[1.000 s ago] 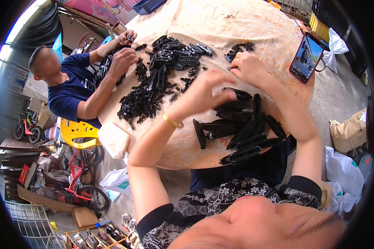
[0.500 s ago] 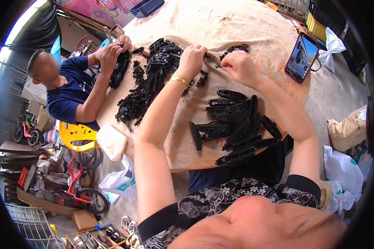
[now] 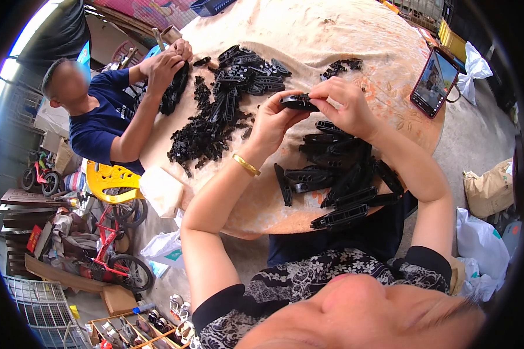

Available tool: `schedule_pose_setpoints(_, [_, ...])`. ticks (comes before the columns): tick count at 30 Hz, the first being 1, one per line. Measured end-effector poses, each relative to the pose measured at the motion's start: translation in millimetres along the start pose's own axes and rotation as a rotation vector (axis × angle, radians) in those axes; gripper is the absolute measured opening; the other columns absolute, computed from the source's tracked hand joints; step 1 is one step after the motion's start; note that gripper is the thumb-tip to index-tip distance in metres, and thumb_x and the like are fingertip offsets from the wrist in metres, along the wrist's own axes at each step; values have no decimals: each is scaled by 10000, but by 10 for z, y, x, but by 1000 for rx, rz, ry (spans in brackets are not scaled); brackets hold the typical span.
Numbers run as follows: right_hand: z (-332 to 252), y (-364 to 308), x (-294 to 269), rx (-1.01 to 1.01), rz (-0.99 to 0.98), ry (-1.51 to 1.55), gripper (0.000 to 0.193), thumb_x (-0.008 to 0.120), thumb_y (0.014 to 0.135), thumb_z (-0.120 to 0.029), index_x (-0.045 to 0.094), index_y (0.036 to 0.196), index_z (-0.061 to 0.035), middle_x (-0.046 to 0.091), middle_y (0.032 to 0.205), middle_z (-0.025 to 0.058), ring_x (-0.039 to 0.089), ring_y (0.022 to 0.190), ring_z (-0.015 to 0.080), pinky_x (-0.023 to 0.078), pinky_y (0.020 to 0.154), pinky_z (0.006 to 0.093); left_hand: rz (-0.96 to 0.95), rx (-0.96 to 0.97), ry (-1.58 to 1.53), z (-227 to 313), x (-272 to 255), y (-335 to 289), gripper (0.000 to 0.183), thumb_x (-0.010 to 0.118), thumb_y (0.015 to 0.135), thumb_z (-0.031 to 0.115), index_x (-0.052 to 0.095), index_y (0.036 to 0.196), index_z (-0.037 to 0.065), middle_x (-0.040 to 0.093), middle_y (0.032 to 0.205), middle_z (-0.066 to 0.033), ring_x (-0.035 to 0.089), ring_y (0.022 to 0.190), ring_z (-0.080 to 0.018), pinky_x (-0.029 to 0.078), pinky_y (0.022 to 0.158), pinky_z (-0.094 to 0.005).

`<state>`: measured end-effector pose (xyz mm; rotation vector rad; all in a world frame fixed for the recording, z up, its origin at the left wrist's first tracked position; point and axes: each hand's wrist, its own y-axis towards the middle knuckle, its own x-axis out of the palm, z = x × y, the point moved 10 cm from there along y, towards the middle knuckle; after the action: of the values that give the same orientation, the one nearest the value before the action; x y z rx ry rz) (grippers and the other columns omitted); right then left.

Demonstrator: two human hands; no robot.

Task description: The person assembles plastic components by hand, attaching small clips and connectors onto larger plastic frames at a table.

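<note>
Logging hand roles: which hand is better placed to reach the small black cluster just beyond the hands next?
Probably the right: the right hand is nearer the small black cluster, while the left hand grips a black part.

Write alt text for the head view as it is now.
The person's left hand holds a black part while the right hand touches its right end, above a cloth-covered table. More black parts lie heaped there; a co-worker in dark blue is at left, a lit phone at right.
</note>
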<state>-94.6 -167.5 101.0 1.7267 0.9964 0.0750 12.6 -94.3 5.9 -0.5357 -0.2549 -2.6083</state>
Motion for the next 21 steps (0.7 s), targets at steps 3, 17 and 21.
schedule_pose_setpoints(3, [-12, 5, 19, -14, -22, 10, 101, 654, 725, -26, 618, 820, -23, 624, 775, 112, 595, 716, 279, 480, 638, 335, -6, 16, 29, 6, -3, -6, 276, 515, 863, -32, 527, 1136, -1, 588, 1084, -123, 596, 983, -224, 516, 880, -350])
schedule_pose_setpoints(17, [-243, -72, 187, -242, -205, -271, 138, 613, 701, -50, 618, 838, -34, 624, 853, 85, 586, 784, 257, 499, 673, 343, 47, -115, -35, 0, 48, -93, 447, 611, 803, -5, 452, 1220, -14, 557, 1142, -148, 579, 1004, -208, 482, 916, -323])
schedule_pose_setpoints(21, [121, -55, 142, 150, -67, -64, 248, 655, 725, -108, 631, 953, -13, 639, 869, 115, 602, 780, 254, 496, 688, 326, 43, 1, 255, 116, 50, -79, 466, 613, 774, -46, 453, 1210, -19, 566, 1143, -151, 572, 1004, -188, 481, 885, -302])
